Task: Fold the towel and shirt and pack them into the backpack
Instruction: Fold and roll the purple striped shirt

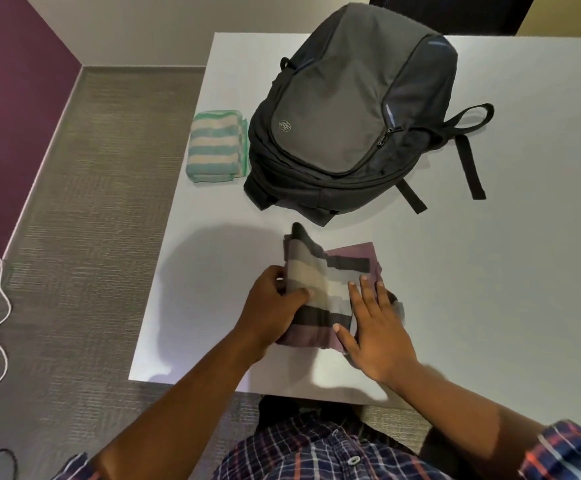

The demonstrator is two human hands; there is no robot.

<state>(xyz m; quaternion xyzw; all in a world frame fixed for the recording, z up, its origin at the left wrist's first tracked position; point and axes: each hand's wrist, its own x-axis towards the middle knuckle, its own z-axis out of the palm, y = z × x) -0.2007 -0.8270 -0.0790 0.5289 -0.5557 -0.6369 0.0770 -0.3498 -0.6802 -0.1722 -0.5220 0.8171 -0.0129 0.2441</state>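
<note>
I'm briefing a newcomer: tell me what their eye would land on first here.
The dark backpack dominates the far middle of the white table. Nearer, the left hand grips a striped shirt while the right hand presses flat on it. A folded green-striped towel sits left of the backpack.

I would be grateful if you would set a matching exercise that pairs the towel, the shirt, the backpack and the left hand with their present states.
Things:
1. towel
2. shirt
3. backpack
4. left hand

States:
A. dark grey, straps trailing to its right
B. fully folded, green and cream stripes, untouched
C. grips a fabric edge
D. partly folded, pressed under the flat right hand

Pairs: 1-B, 2-D, 3-A, 4-C
</note>
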